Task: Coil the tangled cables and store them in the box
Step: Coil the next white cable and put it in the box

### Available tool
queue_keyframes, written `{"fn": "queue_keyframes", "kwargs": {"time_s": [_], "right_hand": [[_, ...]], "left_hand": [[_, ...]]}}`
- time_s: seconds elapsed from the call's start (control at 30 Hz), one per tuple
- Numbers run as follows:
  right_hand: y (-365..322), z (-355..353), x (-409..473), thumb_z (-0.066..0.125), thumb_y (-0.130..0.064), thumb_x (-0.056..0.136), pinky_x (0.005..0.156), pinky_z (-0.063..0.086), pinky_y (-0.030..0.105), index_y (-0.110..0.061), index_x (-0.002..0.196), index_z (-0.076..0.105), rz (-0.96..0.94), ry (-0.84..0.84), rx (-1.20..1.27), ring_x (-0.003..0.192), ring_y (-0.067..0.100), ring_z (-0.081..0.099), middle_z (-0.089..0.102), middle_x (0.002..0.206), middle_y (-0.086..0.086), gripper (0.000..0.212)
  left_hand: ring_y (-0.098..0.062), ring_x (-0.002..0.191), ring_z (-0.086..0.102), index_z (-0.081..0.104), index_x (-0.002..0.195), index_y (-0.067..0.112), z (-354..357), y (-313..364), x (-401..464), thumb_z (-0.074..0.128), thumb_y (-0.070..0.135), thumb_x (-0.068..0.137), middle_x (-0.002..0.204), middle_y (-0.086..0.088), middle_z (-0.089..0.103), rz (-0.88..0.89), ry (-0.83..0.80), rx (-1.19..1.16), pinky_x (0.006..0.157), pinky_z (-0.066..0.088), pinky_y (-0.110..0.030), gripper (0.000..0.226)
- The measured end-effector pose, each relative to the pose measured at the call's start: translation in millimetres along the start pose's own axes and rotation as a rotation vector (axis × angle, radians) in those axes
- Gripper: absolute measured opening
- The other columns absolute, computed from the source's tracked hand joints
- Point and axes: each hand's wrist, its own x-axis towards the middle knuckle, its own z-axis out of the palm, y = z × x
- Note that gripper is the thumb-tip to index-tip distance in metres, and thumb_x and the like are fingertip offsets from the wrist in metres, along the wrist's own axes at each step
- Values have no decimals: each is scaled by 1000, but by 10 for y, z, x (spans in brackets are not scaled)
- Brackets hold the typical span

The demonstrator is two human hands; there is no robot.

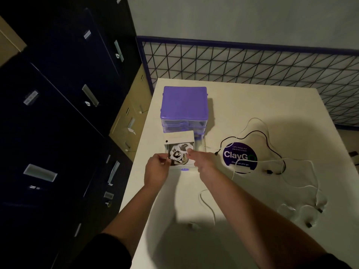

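Two hands over small white box (191, 161) at near-left part of white tabletop (252, 105). Left hand (156, 169) at box's left edge, fingers curled, thumb and forefinger pinched at rim; whether on rim or on a cable, cannot tell. Right hand (202, 159) at box's right side, fingers curled, fingertips pinching end of white cable at coiled bundle (179, 153) lying inside box. Box lid (179, 137) tipped back, leaning against purple drawer unit (184, 102) just behind. One clear drawer (200, 143) of that unit pulled out beside box, purple knob (184, 169) showing at front below hands. Loose cables well apart to right: black cable (269, 145) looping around and across round purple "ClayGo" sticker (240, 156), ending in a plug near sticker's right; long white cable (303, 162) trailing toward right edge, connectors at its far end. Another white cable (206, 203) curling on tabletop between the forearms. Dark filing cabinets (58, 113) along left, beige cabinet (132, 111) beyond them, black wire grid (252, 63) against wall behind tabletop.
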Motion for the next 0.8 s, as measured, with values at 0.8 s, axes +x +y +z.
{"fn": "queue_keyframes", "kwargs": {"time_s": [0.8], "right_hand": [[13, 367, 93, 69, -31, 79, 28, 25, 13, -16, 71, 72, -155, 144, -361, 41, 11, 46, 61, 61, -3, 17]], "left_hand": [[-20, 112, 53, 58, 113, 29, -29, -163, 108, 68, 30, 85, 111, 3, 54, 113, -4, 192, 87, 48, -38, 31]]}}
